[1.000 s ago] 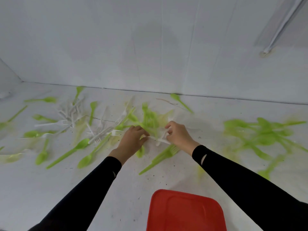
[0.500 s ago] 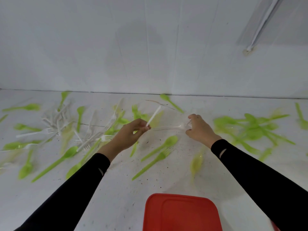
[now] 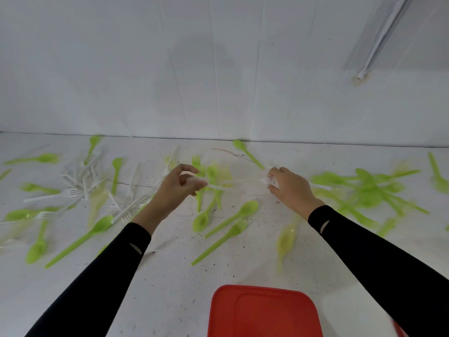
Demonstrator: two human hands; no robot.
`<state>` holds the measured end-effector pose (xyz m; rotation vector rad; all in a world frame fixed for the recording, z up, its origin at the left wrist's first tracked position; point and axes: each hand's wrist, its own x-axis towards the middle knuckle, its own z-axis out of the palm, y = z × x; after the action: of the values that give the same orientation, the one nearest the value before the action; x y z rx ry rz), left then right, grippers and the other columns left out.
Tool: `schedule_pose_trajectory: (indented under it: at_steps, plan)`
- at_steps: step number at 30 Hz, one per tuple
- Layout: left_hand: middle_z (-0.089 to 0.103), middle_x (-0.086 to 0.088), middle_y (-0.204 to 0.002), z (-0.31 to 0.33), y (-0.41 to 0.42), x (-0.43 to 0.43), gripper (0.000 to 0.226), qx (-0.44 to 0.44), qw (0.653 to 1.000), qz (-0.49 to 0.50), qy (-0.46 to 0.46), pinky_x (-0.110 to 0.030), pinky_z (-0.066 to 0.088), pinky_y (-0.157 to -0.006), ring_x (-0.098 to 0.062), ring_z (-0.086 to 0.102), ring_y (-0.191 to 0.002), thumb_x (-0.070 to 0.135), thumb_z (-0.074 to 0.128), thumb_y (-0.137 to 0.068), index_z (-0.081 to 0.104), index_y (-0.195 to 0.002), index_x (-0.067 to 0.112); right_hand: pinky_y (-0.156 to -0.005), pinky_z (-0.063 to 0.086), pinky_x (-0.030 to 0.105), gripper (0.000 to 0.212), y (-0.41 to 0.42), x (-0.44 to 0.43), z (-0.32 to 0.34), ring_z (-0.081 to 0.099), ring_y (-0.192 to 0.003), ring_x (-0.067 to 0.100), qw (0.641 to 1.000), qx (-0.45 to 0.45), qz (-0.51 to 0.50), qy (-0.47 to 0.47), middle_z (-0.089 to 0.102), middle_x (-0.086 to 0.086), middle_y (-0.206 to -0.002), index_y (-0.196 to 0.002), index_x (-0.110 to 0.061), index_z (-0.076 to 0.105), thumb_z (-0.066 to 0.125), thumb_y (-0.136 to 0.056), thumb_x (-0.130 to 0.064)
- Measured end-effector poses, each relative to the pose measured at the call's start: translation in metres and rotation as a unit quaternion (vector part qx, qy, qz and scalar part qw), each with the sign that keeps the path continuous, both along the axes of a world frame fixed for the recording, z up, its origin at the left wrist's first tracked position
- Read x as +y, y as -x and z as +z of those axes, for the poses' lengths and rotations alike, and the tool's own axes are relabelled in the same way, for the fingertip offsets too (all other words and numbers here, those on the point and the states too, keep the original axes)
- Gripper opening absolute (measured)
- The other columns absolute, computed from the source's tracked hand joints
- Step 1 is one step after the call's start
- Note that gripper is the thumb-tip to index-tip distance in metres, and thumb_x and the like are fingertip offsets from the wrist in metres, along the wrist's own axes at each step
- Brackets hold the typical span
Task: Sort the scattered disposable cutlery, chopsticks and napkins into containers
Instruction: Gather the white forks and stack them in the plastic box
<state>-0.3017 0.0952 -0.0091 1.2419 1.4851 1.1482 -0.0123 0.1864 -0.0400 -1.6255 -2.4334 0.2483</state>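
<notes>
My right hand (image 3: pixel 290 189) grips white plastic forks (image 3: pixel 271 180) by their heads, and their handles stretch left above the table (image 3: pixel 170 283). My left hand (image 3: pixel 178 188) hovers at the handle ends, blurred, with the thumb apart from the loosely curled fingers and nothing plainly held. Green spoons (image 3: pixel 232 216) and a green fork (image 3: pixel 224 239) lie scattered below and between my hands. More white forks (image 3: pixel 83 177) are heaped at the left, mixed with green pieces.
A red lid or container (image 3: pixel 264 312) sits at the near edge, in the middle. A dense group of green cutlery (image 3: pixel 364 188) covers the table's right side. A white wall (image 3: pixel 218 81) closes off the back.
The white piece my left hand pinched upright is gone from it, and that hand has loosened. My right hand still grips white forks, and my hands have drawn further apart.
</notes>
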Motion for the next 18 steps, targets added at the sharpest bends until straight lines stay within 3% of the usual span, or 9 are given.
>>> schedule_pose_trajectory:
  at_steps: [3,6,9,11,14,18]
  plan:
    - [0.058,0.0,-0.074,0.012,0.009,-0.004,0.015,-0.21,0.974,0.083,-0.019,-0.02,0.049,-0.068,-0.011,0.055,-0.07,0.027,0.07,-0.084,0.062,-0.077,0.016,-0.061,0.034,0.029,0.015,0.001,-0.002,0.008,0.063,-0.083,0.027,0.997,0.062,-0.004,-0.04,0.066,0.002,-0.094,-0.105,-0.017,0.064,0.06,-0.093,-0.025]
    - [0.067,-0.008,-0.095,0.014,0.01,-0.007,0.014,-0.344,0.93,0.131,0.016,-0.024,0.058,-0.075,-0.018,0.068,-0.086,0.016,0.051,-0.1,0.056,-0.095,0.003,-0.058,0.035,0.024,0.012,0.013,-0.015,0.015,0.063,-0.071,0.023,0.98,0.153,0.049,-0.121,0.07,-0.003,-0.089,-0.098,-0.017,0.069,0.069,-0.088,-0.022]
    - [0.068,-0.015,-0.113,0.011,-0.008,-0.014,0.02,-0.337,0.933,0.066,0.105,-0.025,0.06,-0.069,-0.023,0.073,-0.089,0.004,0.041,-0.102,0.051,-0.118,-0.004,-0.064,0.035,0.018,0.013,0.036,-0.034,0.023,0.056,-0.069,0.007,0.942,0.194,0.161,-0.221,0.071,-0.007,-0.086,-0.095,-0.017,0.073,0.065,-0.087,-0.024]
    - [0.072,-0.012,-0.104,0.011,-0.024,-0.019,0.023,-0.32,0.934,0.031,0.155,-0.026,0.06,-0.067,-0.023,0.073,-0.084,0.005,0.042,-0.102,0.053,-0.12,-0.004,-0.065,0.034,0.017,0.016,0.052,-0.046,0.024,0.055,-0.068,0.008,0.915,0.202,0.23,-0.263,0.069,-0.006,-0.082,-0.095,-0.017,0.074,0.061,-0.09,-0.025]
    - [0.072,-0.015,-0.09,0.014,-0.044,-0.024,0.027,-0.372,0.908,0.008,0.192,-0.026,0.06,-0.068,-0.021,0.072,-0.075,0.016,0.041,-0.105,0.057,-0.11,-0.005,-0.061,0.039,0.024,0.017,0.069,-0.055,0.019,0.055,-0.065,0.013,0.893,0.201,0.268,-0.3,0.066,-0.004,-0.079,-0.093,-0.017,0.076,0.061,-0.092,-0.026]
    - [0.066,-0.023,-0.111,0.011,-0.048,-0.032,0.034,-0.387,0.902,-0.005,0.19,-0.026,0.058,-0.086,-0.021,0.069,-0.094,0.018,0.047,-0.102,0.059,-0.115,-0.012,-0.059,0.037,0.025,0.012,0.07,-0.056,0.012,0.05,-0.062,0.013,0.885,0.18,0.284,-0.323,0.06,-0.004,-0.075,-0.094,-0.021,0.077,0.067,-0.089,-0.026]
